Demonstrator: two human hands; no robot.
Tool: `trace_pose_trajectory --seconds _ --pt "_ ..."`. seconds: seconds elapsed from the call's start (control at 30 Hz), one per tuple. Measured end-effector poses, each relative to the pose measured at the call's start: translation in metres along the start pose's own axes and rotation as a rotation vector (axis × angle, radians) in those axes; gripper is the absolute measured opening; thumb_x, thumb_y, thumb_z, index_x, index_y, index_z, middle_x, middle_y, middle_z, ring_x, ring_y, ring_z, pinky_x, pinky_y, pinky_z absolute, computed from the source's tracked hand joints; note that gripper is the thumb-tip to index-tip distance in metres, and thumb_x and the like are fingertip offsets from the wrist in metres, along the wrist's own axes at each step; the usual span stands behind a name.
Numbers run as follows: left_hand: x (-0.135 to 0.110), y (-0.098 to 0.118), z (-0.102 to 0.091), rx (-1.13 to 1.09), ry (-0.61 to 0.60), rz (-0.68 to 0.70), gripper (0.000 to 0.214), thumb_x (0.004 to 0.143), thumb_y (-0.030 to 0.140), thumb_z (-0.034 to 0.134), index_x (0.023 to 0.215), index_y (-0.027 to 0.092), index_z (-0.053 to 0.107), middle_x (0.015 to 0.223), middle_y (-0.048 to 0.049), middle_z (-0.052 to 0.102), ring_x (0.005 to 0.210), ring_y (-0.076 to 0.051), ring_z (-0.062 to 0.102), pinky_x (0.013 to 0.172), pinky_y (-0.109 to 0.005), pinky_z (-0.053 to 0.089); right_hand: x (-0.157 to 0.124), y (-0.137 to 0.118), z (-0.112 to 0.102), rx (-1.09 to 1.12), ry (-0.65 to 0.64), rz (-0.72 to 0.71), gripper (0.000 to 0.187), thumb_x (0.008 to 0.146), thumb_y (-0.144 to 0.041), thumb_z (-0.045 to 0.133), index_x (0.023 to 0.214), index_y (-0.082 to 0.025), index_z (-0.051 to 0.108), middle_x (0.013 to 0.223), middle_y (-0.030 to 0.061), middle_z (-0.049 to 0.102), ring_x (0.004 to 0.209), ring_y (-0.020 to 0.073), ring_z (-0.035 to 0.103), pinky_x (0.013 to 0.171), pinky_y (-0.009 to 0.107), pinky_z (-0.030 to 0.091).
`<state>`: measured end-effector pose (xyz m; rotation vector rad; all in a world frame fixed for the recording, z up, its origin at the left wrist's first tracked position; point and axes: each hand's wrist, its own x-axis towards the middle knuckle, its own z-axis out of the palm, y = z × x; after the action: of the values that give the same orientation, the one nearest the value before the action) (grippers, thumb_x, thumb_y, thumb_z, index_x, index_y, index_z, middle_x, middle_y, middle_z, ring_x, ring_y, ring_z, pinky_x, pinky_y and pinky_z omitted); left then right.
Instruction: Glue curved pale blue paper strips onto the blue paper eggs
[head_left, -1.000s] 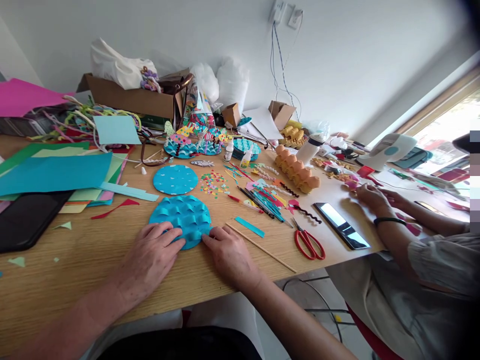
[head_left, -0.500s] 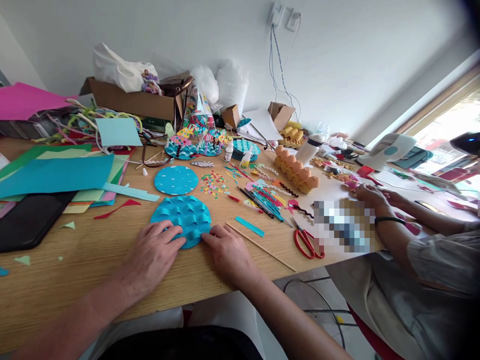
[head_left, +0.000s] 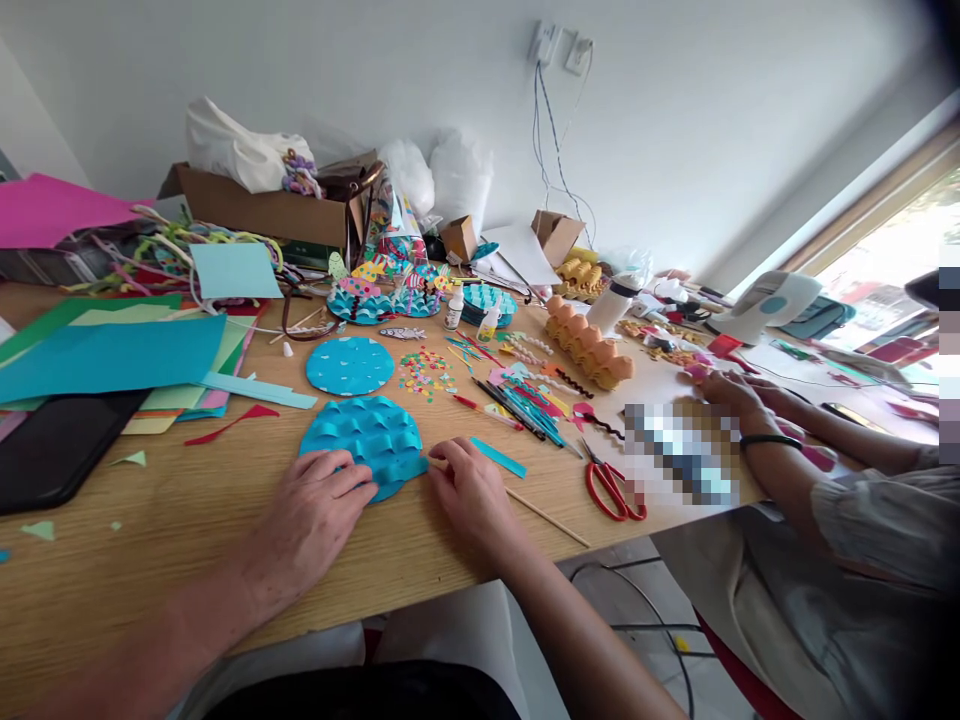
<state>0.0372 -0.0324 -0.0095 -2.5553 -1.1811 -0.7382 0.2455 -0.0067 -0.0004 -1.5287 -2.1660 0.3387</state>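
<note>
A round blue paper disc (head_left: 382, 425) with curled strips standing up in rows lies on the table in front of me. My left hand (head_left: 322, 500) rests over its lower left edge, fingers together, holding it down. At the disc's right edge, where a blue strip end sticks out, my right hand (head_left: 465, 490) has its fingers closed; what is between them is hidden. A thin wooden stick (head_left: 547, 518) passes partly behind that hand. Just beyond it lies a loose blue paper strip (head_left: 499, 457). Farther back is a flat blue disc (head_left: 349, 366) with pale specks.
Red-handled scissors (head_left: 615, 490), pencils (head_left: 510, 405), confetti (head_left: 426, 375) and glue bottles (head_left: 488, 322) lie to the right and back. Coloured paper (head_left: 112, 350) and a black phone (head_left: 60, 440) are left. A co-worker's hands (head_left: 731, 400) work at the right.
My right hand has shifted slightly right, away from the disc, and now covers part of the stick. A blue strip end shows at the disc's right edge. My left hand stays on the disc.
</note>
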Motion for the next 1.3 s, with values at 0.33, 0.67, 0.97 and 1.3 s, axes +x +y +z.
trace_pose_trajectory --seconds 0.33,0.67,0.97,1.3 --pt "0.004 -0.003 0.003 -0.027 -0.037 0.015 0.035 0.087 0.011 0.035 0.083 0.023 0.067 0.086 -0.001 0.069 0.088 -0.02 0.054 0.08 -0.038 0.039 0.023 -0.009 -0.009 -0.096 -0.258 0.091 0.014 0.081 -0.022 0.053 0.091 -0.02 0.063 0.094 0.005 0.064 0.085 0.0174 0.059 0.067 0.024 0.037" --pt "0.004 -0.002 0.002 -0.056 -0.047 0.009 0.034 0.087 0.013 0.035 0.083 0.024 0.067 0.086 -0.0016 0.069 0.089 -0.021 0.055 0.081 -0.04 0.039 0.026 -0.009 -0.006 -0.066 -0.244 0.11 0.012 0.08 -0.013 0.049 0.078 -0.018 0.06 0.086 0.0048 0.064 0.08 0.0148 0.057 0.067 0.023 0.035" --pt "0.002 -0.003 0.004 -0.058 -0.041 0.01 0.033 0.086 0.011 0.036 0.085 0.024 0.066 0.089 -0.0002 0.069 0.089 -0.021 0.055 0.083 -0.04 0.037 0.028 -0.01 -0.007 -0.092 -0.242 0.104 0.014 0.083 -0.013 0.047 0.079 -0.016 0.06 0.086 0.007 0.065 0.081 0.0155 0.057 0.067 0.023 0.035" --pt "0.0 -0.002 0.004 -0.12 -0.027 -0.009 0.031 0.087 0.011 0.036 0.087 0.023 0.065 0.092 0.0006 0.069 0.091 -0.022 0.054 0.084 -0.041 0.035 0.029 -0.008 -0.005 -0.098 -0.243 0.111 0.011 0.081 -0.012 0.05 0.08 -0.015 0.06 0.087 0.0074 0.065 0.08 0.0162 0.057 0.066 0.024 0.035"
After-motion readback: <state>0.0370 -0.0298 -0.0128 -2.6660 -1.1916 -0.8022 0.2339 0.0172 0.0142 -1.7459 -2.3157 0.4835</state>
